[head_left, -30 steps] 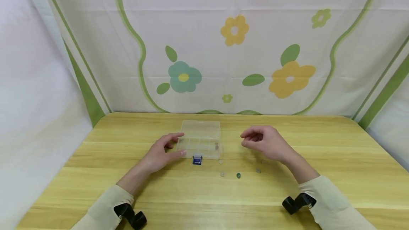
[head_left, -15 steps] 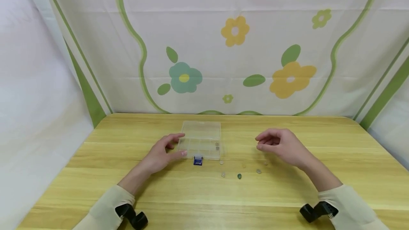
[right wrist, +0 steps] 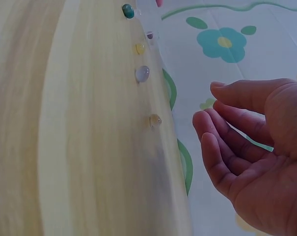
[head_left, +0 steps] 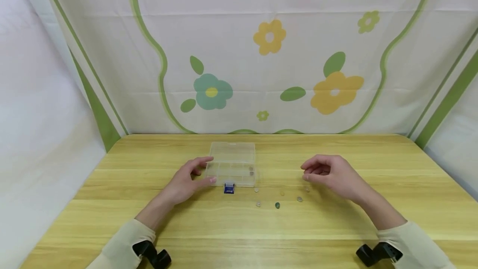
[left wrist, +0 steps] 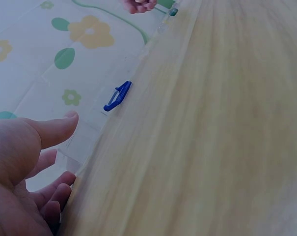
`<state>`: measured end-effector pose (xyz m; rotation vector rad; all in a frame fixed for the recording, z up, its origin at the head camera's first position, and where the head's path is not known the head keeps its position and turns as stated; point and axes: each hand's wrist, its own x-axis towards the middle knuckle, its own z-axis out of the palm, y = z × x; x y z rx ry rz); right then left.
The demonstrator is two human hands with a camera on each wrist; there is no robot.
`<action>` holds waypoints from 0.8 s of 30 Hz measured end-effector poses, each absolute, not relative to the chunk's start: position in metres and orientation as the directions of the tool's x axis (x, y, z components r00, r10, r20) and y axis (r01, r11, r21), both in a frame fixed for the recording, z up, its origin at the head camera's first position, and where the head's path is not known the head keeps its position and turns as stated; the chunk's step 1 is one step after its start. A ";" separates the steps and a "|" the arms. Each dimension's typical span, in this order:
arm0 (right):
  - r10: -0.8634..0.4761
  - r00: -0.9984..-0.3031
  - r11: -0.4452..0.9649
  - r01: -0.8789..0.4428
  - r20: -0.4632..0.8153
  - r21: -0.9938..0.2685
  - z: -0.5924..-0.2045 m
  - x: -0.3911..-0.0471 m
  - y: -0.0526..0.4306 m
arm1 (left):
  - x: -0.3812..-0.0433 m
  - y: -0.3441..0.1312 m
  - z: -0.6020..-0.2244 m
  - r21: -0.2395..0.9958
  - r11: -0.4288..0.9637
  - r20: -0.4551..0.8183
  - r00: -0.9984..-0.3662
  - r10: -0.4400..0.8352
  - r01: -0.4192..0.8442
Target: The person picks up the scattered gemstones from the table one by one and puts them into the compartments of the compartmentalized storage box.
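L hand (head_left: 185, 179) is bracketing clear box (head_left: 229, 173) at its L end, thumb & fingers relaxed, spread; can't tell if they're pressing. Lid (head_left: 232, 152) is lying folded back behind box, blue clip (head_left: 229, 188) jutting out front. Box is holding approx. two tiny greyish pebbles (head_left: 251, 171), R end. On table (head_left: 209, 231) R of box, small smooth ones are lying: whitish pebble (head_left: 256, 190), clear pebble (head_left: 258, 204), green pebble (head_left: 277, 205), yellow pebble (head_left: 282, 193), grey pebble (head_left: 300, 199), pale-brown pebble (head_left: 307, 189). Farther R of box, R hand (head_left: 332, 175) is hovering, fingers loosely curved.
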<state>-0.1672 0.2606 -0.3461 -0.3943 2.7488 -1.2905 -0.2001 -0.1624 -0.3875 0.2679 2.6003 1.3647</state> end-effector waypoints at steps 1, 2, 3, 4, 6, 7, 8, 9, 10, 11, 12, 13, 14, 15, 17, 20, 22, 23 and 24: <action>-0.264 -0.964 0.616 -0.198 0.037 -0.763 -0.347 -0.167 0.261 | -0.200 -0.163 -0.388 0.825 0.560 -0.084 -0.965 0.249 0.073; -0.264 -0.964 0.617 -0.198 0.037 -0.762 -0.347 -0.167 0.261 | -0.200 -0.163 -0.388 0.825 0.561 -0.084 -0.965 0.247 0.072; -0.263 -0.964 0.619 -0.197 0.036 -0.760 -0.348 -0.167 0.261 | -0.201 -0.163 -0.388 0.825 0.560 -0.085 -0.965 0.247 0.071; -0.263 -0.964 0.622 -0.197 0.035 -0.758 -0.348 -0.167 0.262 | -0.201 -0.163 -0.388 0.826 0.560 -0.084 -0.966 0.245 0.070; -0.261 -0.965 0.628 -0.196 0.033 -0.753 -0.349 -0.166 0.263 | -0.201 -0.162 -0.388 0.827 0.558 -0.081 -0.965 0.248 0.073; -0.261 -0.965 0.630 -0.197 0.033 -0.751 -0.350 -0.166 0.264 | -0.202 -0.161 -0.388 0.827 0.557 -0.079 -0.964 0.253 0.079; -0.263 -0.964 0.630 -0.196 0.032 -0.751 -0.350 -0.166 0.265 | -0.202 -0.161 -0.388 0.828 0.555 -0.078 -0.964 0.253 0.078; -0.266 -0.964 0.631 -0.197 0.030 -0.750 -0.350 -0.167 0.266 | -0.202 -0.160 -0.388 0.829 0.553 -0.077 -0.963 0.257 0.081; -0.272 -0.962 0.628 -0.198 0.027 -0.752 -0.351 -0.167 0.266 | -0.202 -0.160 -0.388 0.830 0.552 -0.077 -0.964 0.256 0.080; -0.280 -0.960 0.624 -0.197 0.019 -0.756 -0.351 -0.167 0.267 | -0.202 -0.160 -0.388 0.831 0.551 -0.077 -0.963 0.258 0.081; -0.291 -0.957 0.620 -0.196 0.010 -0.760 -0.352 -0.168 0.267 | -0.201 -0.159 -0.388 0.831 0.552 -0.079 -0.964 0.253 0.077; -0.306 -0.952 0.615 -0.199 0.002 -0.763 -0.353 -0.168 0.267 | -0.201 -0.160 -0.388 0.830 0.553 -0.082 -0.965 0.250 0.073; -0.320 -0.947 0.611 -0.200 -0.008 -0.766 -0.354 -0.169 0.266 | -0.201 -0.160 -0.388 0.830 0.554 -0.083 -0.967 0.242 0.067; -0.335 -0.942 0.609 -0.201 -0.019 -0.768 -0.355 -0.170 0.266 | -0.201 -0.161 -0.388 0.828 0.557 -0.083 -0.967 0.239 0.066; -0.359 -0.932 0.607 -0.198 -0.043 -0.770 -0.358 -0.171 0.266 | -0.201 -0.162 -0.389 0.826 0.560 -0.081 -0.969 0.235 0.067; -0.387 -0.919 0.608 -0.196 -0.071 -0.770 -0.361 -0.171 0.267 | -0.201 -0.162 -0.389 0.826 0.559 -0.079 -0.968 0.238 0.070; -0.399 -0.912 0.609 -0.191 -0.090 -0.770 -0.363 -0.171 0.268 | -0.201 -0.162 -0.389 0.830 0.554 -0.081 -0.968 0.238 0.067; -0.402 -0.911 0.611 -0.188 -0.096 -0.769 -0.363 -0.172 0.269 | -0.200 -0.161 -0.389 0.831 0.552 -0.081 -0.968 0.238 0.066; -0.407 -0.908 0.612 -0.190 -0.099 -0.767 -0.363 -0.172 0.269 | -0.200 -0.161 -0.388 0.832 0.550 -0.082 -0.967 0.240 0.066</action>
